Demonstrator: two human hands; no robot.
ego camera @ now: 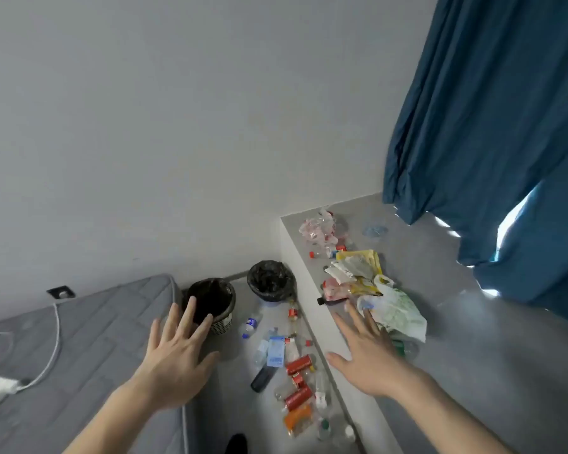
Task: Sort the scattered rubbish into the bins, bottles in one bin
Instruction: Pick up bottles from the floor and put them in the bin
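Reaching forward, both hands are spread flat with fingers apart and hold nothing: the left hand [174, 353] is over the edge of a grey mattress [79, 348], the right hand [368, 358] over the rim of the grey counter [446, 322]. Between them, on the narrow floor strip [240, 388], lie scattered bottles [297, 365], red, clear and one dark. Two bins stand at the far end against the wall: a woven bin [222, 317], partly hidden by the left fingers, and a bin with black liner [271, 281] beside the counter. On the counter is more rubbish: a white-green plastic bag [397, 312] just beyond the right fingertips, yellow wrappers [363, 267], a crumpled clear bag [318, 226]. A blue curtain [489, 126] hangs over the counter. A white cable [51, 352] lies on the mattress.
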